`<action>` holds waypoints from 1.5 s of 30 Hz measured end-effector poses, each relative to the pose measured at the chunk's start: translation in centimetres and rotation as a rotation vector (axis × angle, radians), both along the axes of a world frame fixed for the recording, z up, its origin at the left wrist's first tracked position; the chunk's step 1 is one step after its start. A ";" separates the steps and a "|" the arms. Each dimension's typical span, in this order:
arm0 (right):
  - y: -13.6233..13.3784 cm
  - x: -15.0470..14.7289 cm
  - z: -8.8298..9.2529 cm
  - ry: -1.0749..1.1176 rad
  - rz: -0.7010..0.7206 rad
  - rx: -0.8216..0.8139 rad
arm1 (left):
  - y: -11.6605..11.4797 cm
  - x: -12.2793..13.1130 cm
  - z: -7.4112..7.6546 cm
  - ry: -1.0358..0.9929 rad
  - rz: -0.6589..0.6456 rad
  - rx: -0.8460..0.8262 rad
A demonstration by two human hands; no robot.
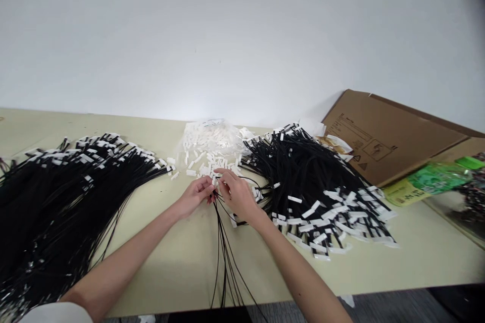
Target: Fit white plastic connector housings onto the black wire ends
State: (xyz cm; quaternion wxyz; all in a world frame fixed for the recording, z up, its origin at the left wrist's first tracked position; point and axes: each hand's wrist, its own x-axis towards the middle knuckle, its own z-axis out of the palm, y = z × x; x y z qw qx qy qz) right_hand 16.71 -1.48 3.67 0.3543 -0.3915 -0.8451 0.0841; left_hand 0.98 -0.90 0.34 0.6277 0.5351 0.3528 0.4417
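A thin bunch of black cables (pixel 223 247) runs from my fingers down over the table's front edge. My left hand (pixel 196 196) is closed in a pinch on the upper ends of these cables. Close beside it, my right hand (pixel 238 193) has its thumb and fingers bent together around a small white connector (pixel 214 180) at the cable ends. The fingers partly hide that piece. Just beyond both hands lies a loose heap of white connectors (pixel 204 160), spilling from a clear plastic bag (pixel 212 136).
On the left spreads a large pile of black cables (pixel 76 202) with white ends. Another black cable pile (pixel 303 166), also white-tipped, lies to the right. A cardboard box (pixel 394 131) leans by the wall, with a green-labelled bottle (pixel 428 181) lying before it. The pale table (pixel 182 262) meets a white wall.
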 end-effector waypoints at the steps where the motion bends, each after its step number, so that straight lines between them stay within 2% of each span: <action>1: 0.2 0.1 -0.1 0.025 0.038 -0.021 | 0.0 0.0 0.0 0.006 -0.006 0.004; 5: 0.5 0.2 -0.4 0.066 0.080 -0.044 | 0.0 0.0 0.1 0.014 -0.023 -0.008; 10: 0.6 -0.1 -0.7 0.057 0.042 -0.035 | -0.1 0.0 0.1 0.001 -0.046 -0.034; 14: 0.6 -0.2 -1.0 0.133 -0.002 -0.005 | -0.1 0.0 0.3 -0.052 -0.001 -0.078; 19: -0.3 0.4 -0.6 0.147 -0.050 0.209 | 0.5 -0.4 0.2 -0.261 0.135 -0.189; 23: -0.8 0.9 -0.5 0.006 0.060 0.423 | 1.1 -1.0 -0.1 -0.363 0.205 -0.211; 26: -0.9 0.7 -0.7 -0.053 0.136 0.497 | 1.4 -1.3 -0.4 -0.423 0.238 -0.233; 37: -1.3 -0.1 -1.7 -0.068 0.159 0.610 | 1.3 -1.2 -0.2 -0.493 0.247 -0.299; 42: -1.4 -0.2 -1.8 -0.065 0.158 0.609 | 1.3 -1.1 -0.1 -0.482 0.239 -0.304; 45: -1.4 -0.2 -1.7 0.002 0.183 0.542 | 1.3 -1.1 -0.1 -0.466 0.229 -0.301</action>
